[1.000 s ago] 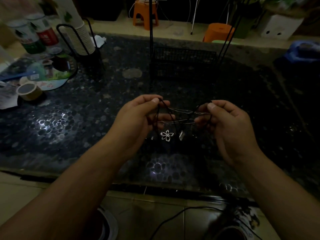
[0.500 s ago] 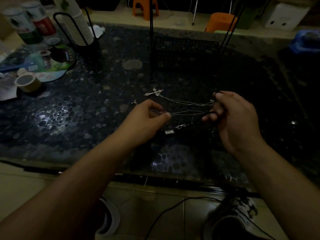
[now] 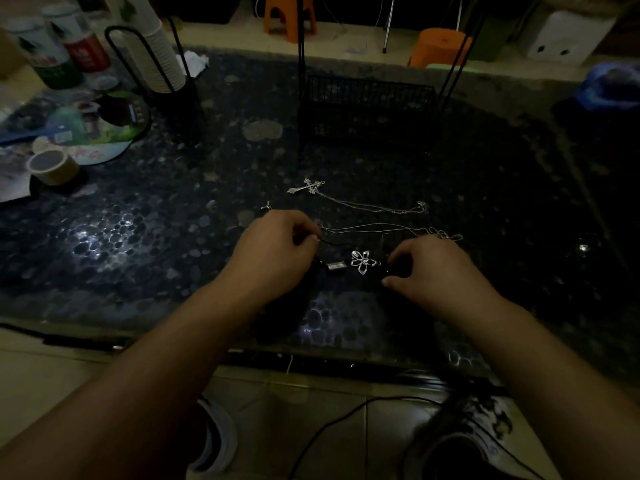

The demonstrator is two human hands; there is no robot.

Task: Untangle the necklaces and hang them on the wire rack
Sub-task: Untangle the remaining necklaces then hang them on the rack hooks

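Observation:
Several necklaces lie on the dark pebble-patterned table [image 3: 138, 244]. A silver cross necklace [image 3: 308, 187] stretches right along its thin chain. A second thin chain [image 3: 374, 227] lies below it. A silver flower pendant [image 3: 362, 261] and a small bar pendant [image 3: 335, 266] rest between my hands. My left hand [image 3: 277, 251] pinches a dark cord beside the bar pendant. My right hand [image 3: 436, 271] hovers low to the right of the flower, fingers curled; whether it grips a cord is hard to see. The black wire rack [image 3: 367, 102] stands behind, its uprights rising out of view.
At the back left stand a black cup holder with stacked paper cups [image 3: 162, 60], cans [image 3: 55, 53], a round printed fan [image 3: 86, 129] and a tape roll [image 3: 52, 166]. Orange stools [image 3: 436, 45] sit on the floor beyond. A cable [image 3: 346, 414] runs across the floor below the table edge.
The necklaces, earlier held stretched in the air between both hands, now lie spread on the table. Both hands have dropped to the surface near the flower pendant.

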